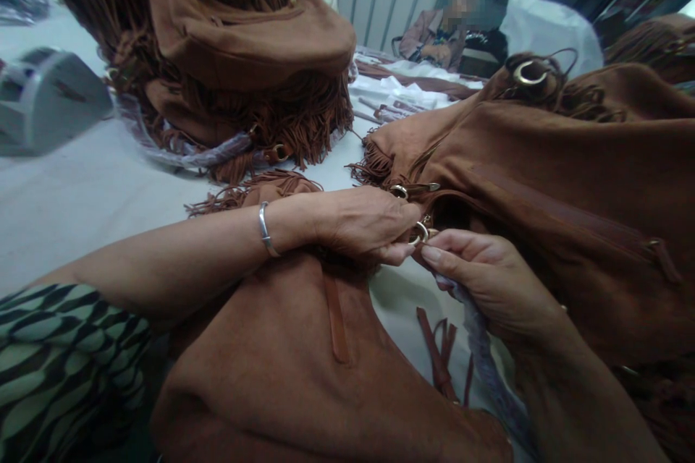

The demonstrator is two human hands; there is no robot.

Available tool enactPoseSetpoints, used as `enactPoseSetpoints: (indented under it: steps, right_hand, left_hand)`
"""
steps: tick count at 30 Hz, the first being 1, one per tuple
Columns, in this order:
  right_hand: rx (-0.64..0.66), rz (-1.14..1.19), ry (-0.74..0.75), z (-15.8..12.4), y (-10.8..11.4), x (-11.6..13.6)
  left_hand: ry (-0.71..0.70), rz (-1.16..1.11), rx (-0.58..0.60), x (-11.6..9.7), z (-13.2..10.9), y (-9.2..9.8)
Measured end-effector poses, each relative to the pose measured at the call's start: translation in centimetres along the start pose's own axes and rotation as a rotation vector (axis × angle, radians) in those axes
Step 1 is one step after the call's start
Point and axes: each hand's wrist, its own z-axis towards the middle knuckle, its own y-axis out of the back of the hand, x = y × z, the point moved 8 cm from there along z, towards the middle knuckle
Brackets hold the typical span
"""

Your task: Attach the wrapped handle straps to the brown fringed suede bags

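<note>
A brown suede bag [271,347] lies closest to me, with a leather strip on its side. Above it my left hand [374,224] is closed, its fingertips pinching a gold metal ring [419,233]. My right hand [472,268] meets it from the right, thumb and finger closed on the end of a plastic-wrapped strap [478,333] beside the ring. The strap runs down under my right forearm. Another brown bag [554,181], with a zipper and gold fittings, lies right behind my hands.
Fringed brown bags [260,43] are piled at the back left. A grey tape dispenser-like object [54,101] stands at the far left of the white table [70,195]. Two people sit beyond the table, near a white plastic bag [548,29]. Brown tassels [439,354] hang below my hands.
</note>
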Motion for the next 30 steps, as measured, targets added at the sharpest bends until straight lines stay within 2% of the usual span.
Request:
enactPoseSetpoints:
  steps: [7, 13, 18, 25, 30]
  right_hand:
    - [-0.003, -0.003, -0.011, -0.4, 0.3, 0.4]
    - [0.022, -0.066, 0.024, -0.4, 0.6, 0.8]
    - [0.022, -0.212, 0.045, -0.5, 1.1, 1.0]
    - [0.106, -0.165, -0.035, -0.5, 1.1, 0.0]
    - [0.077, -0.175, 0.011, -0.3, 1.3, 0.1]
  left_hand:
    - [-0.153, -0.033, 0.000, -0.7, -0.4, 0.0]
    - [-0.037, 0.033, 0.056, -1.0, -0.1, -0.1]
    - [0.055, 0.104, -0.002, -1.3, -0.1, 0.3]
    - [-0.090, 0.051, 0.020, -1.6, -0.2, 0.0]
    - [-0.058, 0.129, 0.082, -1.8, -0.1, -0.1]
